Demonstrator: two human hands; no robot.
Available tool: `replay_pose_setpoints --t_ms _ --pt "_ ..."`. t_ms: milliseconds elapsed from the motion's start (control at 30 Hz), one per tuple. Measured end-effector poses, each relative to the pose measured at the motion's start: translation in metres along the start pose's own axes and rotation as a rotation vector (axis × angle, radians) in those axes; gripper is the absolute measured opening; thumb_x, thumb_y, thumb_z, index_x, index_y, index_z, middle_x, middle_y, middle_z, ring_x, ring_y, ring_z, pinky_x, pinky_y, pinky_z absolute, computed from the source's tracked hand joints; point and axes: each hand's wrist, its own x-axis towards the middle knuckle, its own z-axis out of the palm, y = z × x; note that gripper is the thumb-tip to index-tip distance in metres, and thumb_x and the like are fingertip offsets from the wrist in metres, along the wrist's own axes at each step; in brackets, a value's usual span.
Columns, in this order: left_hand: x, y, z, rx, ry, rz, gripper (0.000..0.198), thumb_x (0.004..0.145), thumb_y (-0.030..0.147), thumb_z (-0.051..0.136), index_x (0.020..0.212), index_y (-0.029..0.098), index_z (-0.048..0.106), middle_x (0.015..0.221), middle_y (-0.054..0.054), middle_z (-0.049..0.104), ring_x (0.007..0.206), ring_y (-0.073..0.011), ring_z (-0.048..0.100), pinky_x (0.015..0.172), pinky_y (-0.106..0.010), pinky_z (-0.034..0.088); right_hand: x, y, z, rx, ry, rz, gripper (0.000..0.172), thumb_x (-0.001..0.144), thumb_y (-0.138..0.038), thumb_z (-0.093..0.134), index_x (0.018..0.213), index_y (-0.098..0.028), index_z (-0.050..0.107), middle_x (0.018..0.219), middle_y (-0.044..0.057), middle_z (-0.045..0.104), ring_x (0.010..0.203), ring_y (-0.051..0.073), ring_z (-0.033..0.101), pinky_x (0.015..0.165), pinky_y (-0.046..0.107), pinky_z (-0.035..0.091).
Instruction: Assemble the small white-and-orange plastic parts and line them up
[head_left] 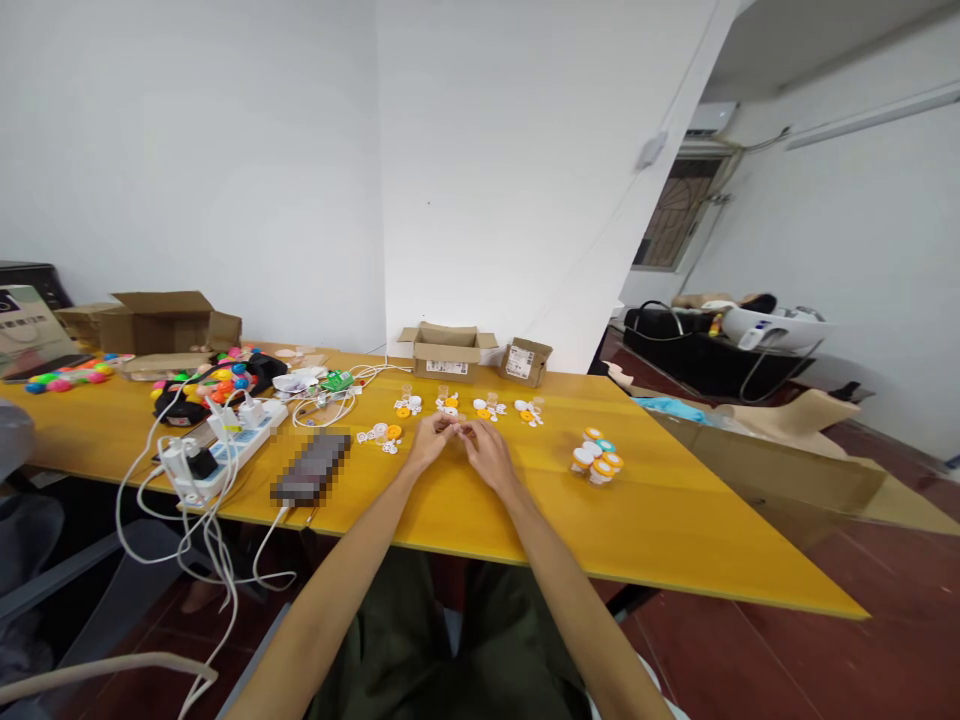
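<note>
My left hand [430, 440] and my right hand [487, 449] meet over the middle of the yellow table [555, 540]. Their fingers are closed and the fingertips come together around something small, which they mostly hide. Just beyond them lie groups of little parts: a white and orange group [448, 404], another group [486, 409] to its right, and one with small white gears [529, 412] farther right. On the left are an orange disc [394, 432] with white pieces around it and a further small group [408, 408].
Right of my hands stands a cluster of round capped pieces [597, 456] in white, orange and teal. An open cardboard box [447, 358] and a smaller box [526, 362] stand at the back. A phone [313, 468] and a corded power strip [247, 440] lie left.
</note>
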Motion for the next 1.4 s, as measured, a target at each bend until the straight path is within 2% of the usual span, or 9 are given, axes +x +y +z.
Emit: replay_pose_setpoints --t_ms 233,467,700,1033,1400 --pt "-0.001 0.000 0.002 -0.050 -0.049 -0.035 0.025 0.068 0.038 0.083 0.073 0.018 0.069 0.073 -0.003 0.073 0.074 -0.0178 0.068 0.077 -0.032 0.056 0.000 0.002 0.002 0.064 -0.025 0.077 0.011 0.091 -0.025 0.055 0.092 -0.026 0.067 0.093 0.005 0.072 0.086 0.021 0.065 0.079 0.032 0.052" --pt "-0.001 -0.002 0.001 -0.014 -0.054 -0.052 0.029 0.067 0.042 0.083 0.076 0.017 0.071 0.079 -0.004 0.075 0.076 -0.0180 0.068 0.075 -0.031 0.055 0.001 -0.004 -0.001 0.035 -0.051 0.163 0.016 0.090 -0.021 0.052 0.093 -0.024 0.068 0.093 0.005 0.073 0.083 0.020 0.067 0.080 0.033 0.052" --pt "0.000 -0.004 0.000 -0.007 -0.037 -0.040 0.027 0.068 0.040 0.083 0.074 0.017 0.070 0.076 -0.004 0.074 0.076 -0.0184 0.068 0.074 -0.031 0.055 0.001 -0.004 -0.001 0.034 -0.068 0.165 0.018 0.092 -0.024 0.052 0.096 -0.025 0.070 0.096 0.004 0.074 0.084 0.019 0.066 0.080 0.031 0.052" --pt "0.000 0.002 0.002 -0.024 -0.033 -0.046 0.020 0.069 0.033 0.081 0.072 0.018 0.069 0.073 -0.003 0.073 0.075 -0.0185 0.068 0.075 -0.032 0.055 0.001 -0.007 -0.006 -0.138 -0.099 0.148 0.017 0.096 -0.026 0.055 0.092 -0.024 0.071 0.095 0.005 0.075 0.094 0.021 0.067 0.084 0.031 0.046" --pt "-0.003 0.010 0.002 0.015 -0.001 -0.063 0.026 0.072 0.043 0.078 0.071 0.019 0.068 0.065 0.000 0.068 0.066 -0.0166 0.063 0.066 -0.029 0.052 0.001 -0.006 -0.004 -0.147 -0.099 0.112 0.021 0.097 -0.029 0.051 0.094 -0.025 0.072 0.097 0.005 0.076 0.095 0.022 0.067 0.082 0.031 0.045"
